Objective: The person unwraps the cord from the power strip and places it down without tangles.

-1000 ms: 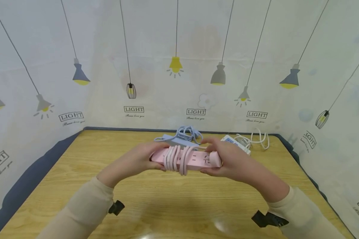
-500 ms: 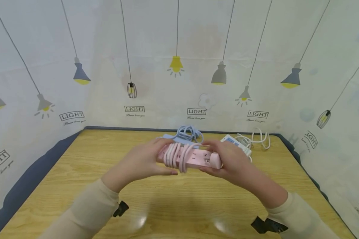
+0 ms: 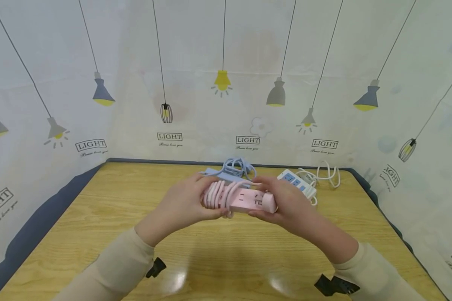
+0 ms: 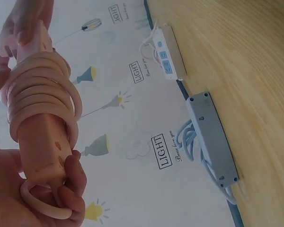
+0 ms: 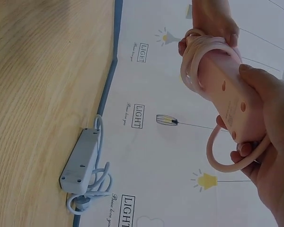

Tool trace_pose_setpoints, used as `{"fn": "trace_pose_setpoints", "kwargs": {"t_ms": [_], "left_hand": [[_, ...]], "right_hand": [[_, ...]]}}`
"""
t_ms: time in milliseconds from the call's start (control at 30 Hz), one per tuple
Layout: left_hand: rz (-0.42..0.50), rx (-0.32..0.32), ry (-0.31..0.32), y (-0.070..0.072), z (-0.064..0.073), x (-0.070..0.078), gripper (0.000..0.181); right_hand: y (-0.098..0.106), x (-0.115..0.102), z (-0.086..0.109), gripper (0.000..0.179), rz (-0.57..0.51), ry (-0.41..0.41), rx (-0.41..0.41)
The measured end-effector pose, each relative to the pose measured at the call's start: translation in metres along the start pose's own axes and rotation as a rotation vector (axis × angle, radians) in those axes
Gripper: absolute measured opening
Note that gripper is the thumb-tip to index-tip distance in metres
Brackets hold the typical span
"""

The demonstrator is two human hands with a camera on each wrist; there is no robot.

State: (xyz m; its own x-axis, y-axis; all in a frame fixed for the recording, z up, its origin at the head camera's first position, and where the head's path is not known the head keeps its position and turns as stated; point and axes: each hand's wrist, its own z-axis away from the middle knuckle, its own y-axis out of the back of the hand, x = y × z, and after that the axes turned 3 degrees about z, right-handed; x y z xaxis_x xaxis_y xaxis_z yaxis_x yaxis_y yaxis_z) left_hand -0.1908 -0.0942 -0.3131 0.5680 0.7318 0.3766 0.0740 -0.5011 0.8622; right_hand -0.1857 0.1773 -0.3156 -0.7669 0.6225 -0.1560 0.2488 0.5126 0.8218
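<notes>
Both hands hold a pink power strip point(image 3: 245, 200) up over the table, lengthwise across the head view. Its pale pink cord point(image 3: 215, 193) is wound in several turns round the left part of the body. My left hand point(image 3: 184, 200) grips that end, its thumb at the lower edge of the coils. At the other end my right hand point(image 3: 295, 205) grips the strip beside the round plug point(image 3: 269, 202). A loop of cord point(image 5: 217, 163) hangs by the right hand's fingers in the right wrist view. The strip's underside with small holes shows in the wrist views.
On the wooden table point(image 3: 218, 255), a light blue power strip point(image 4: 210, 142) with bundled cord lies at the back, partly behind the held strip in the head view. A white power strip point(image 3: 291, 179) with blue sockets lies right of it, its white cord point(image 3: 328, 175) loosely looped. A printed curtain surrounds the table.
My left hand has moved right along the pink power strip onto the cord coils, its thumb now reaching over them. The right hand keeps its grip with little movement.
</notes>
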Motion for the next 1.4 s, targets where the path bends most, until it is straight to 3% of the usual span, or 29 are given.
{"fn": "trace_pose_setpoints", "kwargs": {"t_ms": [133,333,533,600,833,1033,1200,1400], "left_hand": [[0.083,-0.029,0.039,0.000,-0.001,-0.002,0.068],[0.089,-0.065,0.040,-0.005,0.000,-0.009,0.066],[0.104,-0.067,0.005,-0.016,0.000,-0.012,0.061],[0.112,-0.061,0.033,-0.017,0.000,-0.012,0.061],[0.178,0.014,0.222,-0.023,-0.002,-0.021,0.067],[0.180,0.095,0.298,-0.023,-0.003,-0.029,0.069],[0.149,0.187,0.322,-0.019,-0.001,-0.030,0.068],[0.218,0.262,0.357,-0.006,-0.001,-0.029,0.063]], "right_hand": [[0.001,0.002,0.000,0.064,-0.045,0.004,-0.011],[0.013,0.006,0.000,0.037,-0.215,-0.069,0.001],[0.014,0.010,-0.002,0.027,-0.163,0.118,-0.005],[0.015,0.009,-0.003,0.024,-0.156,0.176,-0.020],[0.016,-0.006,-0.003,0.016,-0.192,0.292,-0.009],[0.014,-0.022,-0.002,0.018,-0.250,0.340,-0.008],[0.009,-0.034,0.004,0.020,-0.253,0.293,-0.121],[-0.005,-0.037,0.007,0.022,-0.307,0.158,-0.395]]}}
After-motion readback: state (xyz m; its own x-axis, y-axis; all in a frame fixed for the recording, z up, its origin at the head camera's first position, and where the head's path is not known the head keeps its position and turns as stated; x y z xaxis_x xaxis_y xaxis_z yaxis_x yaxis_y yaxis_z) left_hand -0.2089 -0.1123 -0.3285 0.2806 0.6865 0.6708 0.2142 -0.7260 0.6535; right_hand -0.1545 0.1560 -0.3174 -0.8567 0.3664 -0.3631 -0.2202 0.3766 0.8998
